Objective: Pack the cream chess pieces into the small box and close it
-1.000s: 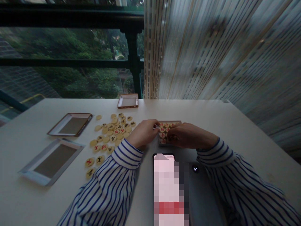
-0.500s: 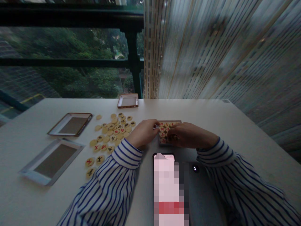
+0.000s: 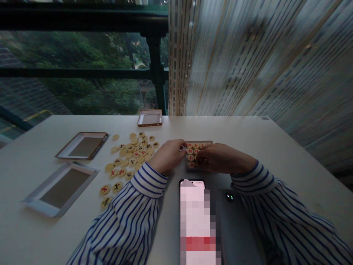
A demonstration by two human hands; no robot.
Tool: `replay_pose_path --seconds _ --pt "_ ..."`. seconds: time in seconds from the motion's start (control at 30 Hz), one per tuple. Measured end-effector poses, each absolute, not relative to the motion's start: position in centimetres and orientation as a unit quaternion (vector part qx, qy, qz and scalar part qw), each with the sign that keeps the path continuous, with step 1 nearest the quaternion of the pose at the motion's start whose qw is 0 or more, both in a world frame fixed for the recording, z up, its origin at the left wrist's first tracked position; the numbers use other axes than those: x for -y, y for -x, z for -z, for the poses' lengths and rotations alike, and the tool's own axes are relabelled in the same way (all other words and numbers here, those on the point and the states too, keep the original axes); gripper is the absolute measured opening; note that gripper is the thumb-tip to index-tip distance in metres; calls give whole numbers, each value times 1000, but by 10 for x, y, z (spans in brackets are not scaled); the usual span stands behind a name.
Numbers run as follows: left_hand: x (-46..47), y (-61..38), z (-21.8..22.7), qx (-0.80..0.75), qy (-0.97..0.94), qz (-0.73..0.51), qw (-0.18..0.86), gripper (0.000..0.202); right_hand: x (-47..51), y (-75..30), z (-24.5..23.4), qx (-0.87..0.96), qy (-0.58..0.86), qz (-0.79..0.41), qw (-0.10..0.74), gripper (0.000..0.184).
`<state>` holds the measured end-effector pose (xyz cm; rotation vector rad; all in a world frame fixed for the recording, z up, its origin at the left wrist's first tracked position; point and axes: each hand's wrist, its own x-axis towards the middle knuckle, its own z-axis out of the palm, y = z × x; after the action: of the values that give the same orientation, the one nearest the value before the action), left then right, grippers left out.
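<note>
Now, left hand (image 3: 169, 154): curled against the box (image 3: 193, 143) edge.
Right hand (image 3: 220, 158): laid over its pieces (image 3: 191, 151), grip unclear.
Desk (image 3: 275, 147): loose discs (image 3: 132, 154) scattered left.

The right hand (image 3: 220, 158) has slid just a tiny bit toward the far edge of the table (image 3: 275, 147) over the small box of round game pieces (image 3: 193, 156), and the little light (image 3: 230, 197) near the front edge now glows green.

Phone (image 3: 197, 221) screen blurred; right hand (image 3: 220, 158) hides tray (image 3: 190, 142) pieces
</note>
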<state>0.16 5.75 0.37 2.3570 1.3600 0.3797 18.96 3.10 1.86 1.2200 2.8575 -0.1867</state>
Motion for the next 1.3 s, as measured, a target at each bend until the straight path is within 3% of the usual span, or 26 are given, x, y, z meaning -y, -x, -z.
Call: replay_pose_path --seconds 0.37,0.9,1.3 --pt "-58 -1 -4 -483 -842 -138 196 29 -31 -190 -19 -916 -397 62 11 24" --pt "-58 -2 -4 -487 -840 -134 199 28 -31 -189 -20 -924 -377 70 -8 10" --pt "-57 -1 -3 -479 -845 -138 196 29 -29 -190 -21 -920 -390 47 5 12"
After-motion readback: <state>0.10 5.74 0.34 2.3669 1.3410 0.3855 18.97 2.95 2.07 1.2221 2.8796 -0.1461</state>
